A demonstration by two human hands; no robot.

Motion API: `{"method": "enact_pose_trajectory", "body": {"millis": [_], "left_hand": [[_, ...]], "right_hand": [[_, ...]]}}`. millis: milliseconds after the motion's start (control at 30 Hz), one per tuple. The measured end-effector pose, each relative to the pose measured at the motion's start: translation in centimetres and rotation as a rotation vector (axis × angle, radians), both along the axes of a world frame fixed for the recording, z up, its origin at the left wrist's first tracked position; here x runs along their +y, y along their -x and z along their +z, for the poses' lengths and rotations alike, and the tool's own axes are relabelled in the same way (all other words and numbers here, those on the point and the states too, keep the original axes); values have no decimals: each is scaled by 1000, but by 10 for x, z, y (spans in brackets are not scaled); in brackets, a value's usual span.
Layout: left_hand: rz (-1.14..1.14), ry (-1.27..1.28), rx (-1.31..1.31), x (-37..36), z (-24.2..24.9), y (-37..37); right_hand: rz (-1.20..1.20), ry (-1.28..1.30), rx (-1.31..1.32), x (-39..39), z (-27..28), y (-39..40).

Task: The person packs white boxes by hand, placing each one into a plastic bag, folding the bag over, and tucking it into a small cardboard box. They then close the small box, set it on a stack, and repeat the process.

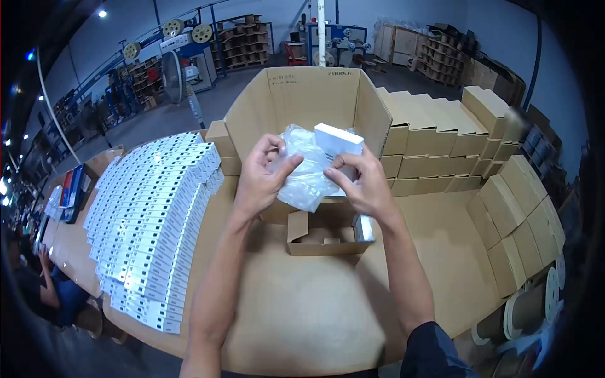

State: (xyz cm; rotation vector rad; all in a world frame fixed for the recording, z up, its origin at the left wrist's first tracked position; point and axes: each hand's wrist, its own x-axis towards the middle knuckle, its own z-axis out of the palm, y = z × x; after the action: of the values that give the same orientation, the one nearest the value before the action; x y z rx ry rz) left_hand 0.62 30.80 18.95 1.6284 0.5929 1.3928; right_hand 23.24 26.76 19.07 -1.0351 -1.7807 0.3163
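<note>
Both hands are raised over the table around a crumpled clear plastic bag (304, 183). My left hand (266, 176) pinches the bag's left side between thumb and fingers. On the other side my right hand (364, 179) is closed, with thumb and forefinger pinching the bag's edge. A small white box (338, 140) stands tilted against the right hand's fingers, and its lower part is hidden behind the bag and hand. Below the hands an open brown carton (329, 249) sits on the table, its flap raised at the left. Another white box (363, 228) stands at the carton's right end.
Stacked rows of white boxes (151, 220) cover the table's left side. A large open cardboard box (309, 101) stands at the back. Closed brown cartons (435, 145) are piled at the back right, more cartons (520, 220) at the right edge. A person (47, 283) sits at far left.
</note>
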Motion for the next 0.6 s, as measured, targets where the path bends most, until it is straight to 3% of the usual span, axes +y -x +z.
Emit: {"method": "enact_pose_trajectory", "body": {"millis": [67, 100, 167, 267, 367, 467, 600], "left_hand": [[86, -33, -190, -22, -8, 11], [11, 79, -429, -31, -21, 21], [-34, 149, -511, -78, -33, 13], [58, 185, -295, -145, -71, -9], [277, 261, -234, -194, -80, -21], [428, 265, -299, -220, -95, -26], [406, 229, -173, -249, -117, -21]], "right_hand": [[-15, -12, 182, -28, -14, 6], [-40, 32, 262, -44, -22, 7], [-81, 69, 402, -71, -47, 12], [-234, 19, 372, -124, -64, 37], [-274, -30, 339, -167, -92, 56], [-44, 282, 555, -201, -108, 52], [227, 518, 537, -213, -120, 36]]}}
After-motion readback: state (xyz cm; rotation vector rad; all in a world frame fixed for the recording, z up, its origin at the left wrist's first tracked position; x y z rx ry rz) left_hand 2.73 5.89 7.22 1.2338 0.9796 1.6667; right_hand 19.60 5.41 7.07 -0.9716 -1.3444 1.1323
